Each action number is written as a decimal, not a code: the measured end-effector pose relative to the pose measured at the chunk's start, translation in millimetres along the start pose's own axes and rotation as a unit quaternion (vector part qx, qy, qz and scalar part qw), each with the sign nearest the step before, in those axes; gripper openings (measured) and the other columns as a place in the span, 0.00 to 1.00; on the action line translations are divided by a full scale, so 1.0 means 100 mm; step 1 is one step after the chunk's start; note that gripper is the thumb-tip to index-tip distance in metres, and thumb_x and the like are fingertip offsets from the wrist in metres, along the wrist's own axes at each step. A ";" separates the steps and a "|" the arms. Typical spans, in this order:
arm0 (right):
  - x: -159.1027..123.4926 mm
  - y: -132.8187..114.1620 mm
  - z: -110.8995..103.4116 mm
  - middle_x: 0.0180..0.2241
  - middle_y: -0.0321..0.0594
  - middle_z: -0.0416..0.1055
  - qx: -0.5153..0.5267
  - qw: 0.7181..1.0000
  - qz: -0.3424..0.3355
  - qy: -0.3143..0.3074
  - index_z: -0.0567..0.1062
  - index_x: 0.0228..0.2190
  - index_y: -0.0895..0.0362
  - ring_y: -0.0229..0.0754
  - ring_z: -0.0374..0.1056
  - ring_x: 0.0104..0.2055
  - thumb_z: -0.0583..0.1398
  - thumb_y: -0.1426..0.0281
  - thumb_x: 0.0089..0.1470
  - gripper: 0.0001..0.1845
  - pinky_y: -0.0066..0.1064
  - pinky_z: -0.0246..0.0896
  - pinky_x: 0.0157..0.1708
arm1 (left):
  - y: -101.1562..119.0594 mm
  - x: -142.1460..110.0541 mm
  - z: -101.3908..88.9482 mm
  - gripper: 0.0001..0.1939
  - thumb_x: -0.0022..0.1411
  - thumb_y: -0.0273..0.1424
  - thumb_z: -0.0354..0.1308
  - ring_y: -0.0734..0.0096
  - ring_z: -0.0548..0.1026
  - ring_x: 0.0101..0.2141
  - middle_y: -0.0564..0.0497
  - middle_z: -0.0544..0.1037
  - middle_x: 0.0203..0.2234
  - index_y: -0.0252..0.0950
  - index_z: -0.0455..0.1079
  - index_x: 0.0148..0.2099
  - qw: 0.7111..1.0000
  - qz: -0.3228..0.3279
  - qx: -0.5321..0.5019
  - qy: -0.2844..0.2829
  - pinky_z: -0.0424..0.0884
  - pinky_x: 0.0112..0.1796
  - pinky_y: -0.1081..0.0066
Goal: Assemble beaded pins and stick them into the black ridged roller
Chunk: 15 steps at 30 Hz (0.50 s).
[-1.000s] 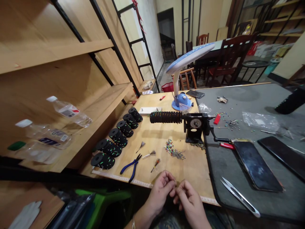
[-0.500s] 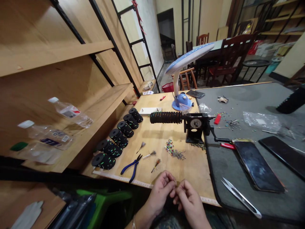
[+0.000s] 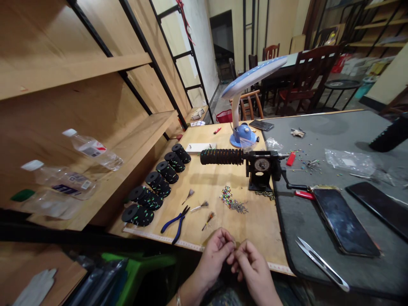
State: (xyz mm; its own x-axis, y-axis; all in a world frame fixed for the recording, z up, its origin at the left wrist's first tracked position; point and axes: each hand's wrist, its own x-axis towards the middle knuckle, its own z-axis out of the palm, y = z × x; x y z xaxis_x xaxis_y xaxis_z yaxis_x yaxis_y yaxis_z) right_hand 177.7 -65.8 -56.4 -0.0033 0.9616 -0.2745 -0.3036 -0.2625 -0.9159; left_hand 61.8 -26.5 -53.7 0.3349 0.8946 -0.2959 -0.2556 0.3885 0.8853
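My left hand and my right hand meet fingertip to fingertip at the front edge of the wooden table top. Both are closed in a pinch; whatever lies between the fingers is too small to make out. Just beyond them is a small orange-tipped bundle, with two more thin bristly bundles farther left. Blue-handled pliers lie left of my hands with their jaws parted. A pile of coloured beads and small metal pieces sits behind my right hand.
A black hand-cranked winder carries a ridged black foam roll. Several black foam spools line the left edge. On the grey mat lie thread snips and a phone. A blue lamp stands behind.
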 end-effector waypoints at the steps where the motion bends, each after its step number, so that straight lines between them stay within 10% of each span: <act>1: 0.00 0.00 0.00 0.21 0.36 0.71 0.002 1.000 0.000 0.000 0.65 0.23 0.55 0.35 0.65 0.20 0.59 0.41 0.46 0.29 0.22 0.54 0.16 | 0.00 0.00 0.00 0.15 0.56 0.37 0.65 0.84 0.62 0.17 0.58 0.68 0.23 0.35 0.62 0.33 1.000 0.000 0.000 0.000 0.60 0.20 0.79; 15: 0.02 -0.04 -0.02 0.19 0.33 0.68 -0.014 1.000 0.016 -0.004 0.65 0.24 0.55 0.32 0.61 0.17 0.57 0.40 0.47 0.29 0.22 0.53 0.15 | 0.04 -0.03 0.03 0.14 0.57 0.38 0.64 0.75 0.68 0.27 0.54 0.69 0.26 0.35 0.65 0.33 0.994 0.052 0.095 0.029 0.65 0.30 0.75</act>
State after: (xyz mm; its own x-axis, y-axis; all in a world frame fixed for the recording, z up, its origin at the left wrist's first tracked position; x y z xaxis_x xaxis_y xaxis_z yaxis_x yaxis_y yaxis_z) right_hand 180.5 -63.4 -53.8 -0.0195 0.9531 -0.3019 -0.2763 -0.2953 -0.9146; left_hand 62.2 -28.5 -48.1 0.2613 0.9413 -0.2136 -0.1096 0.2488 0.9623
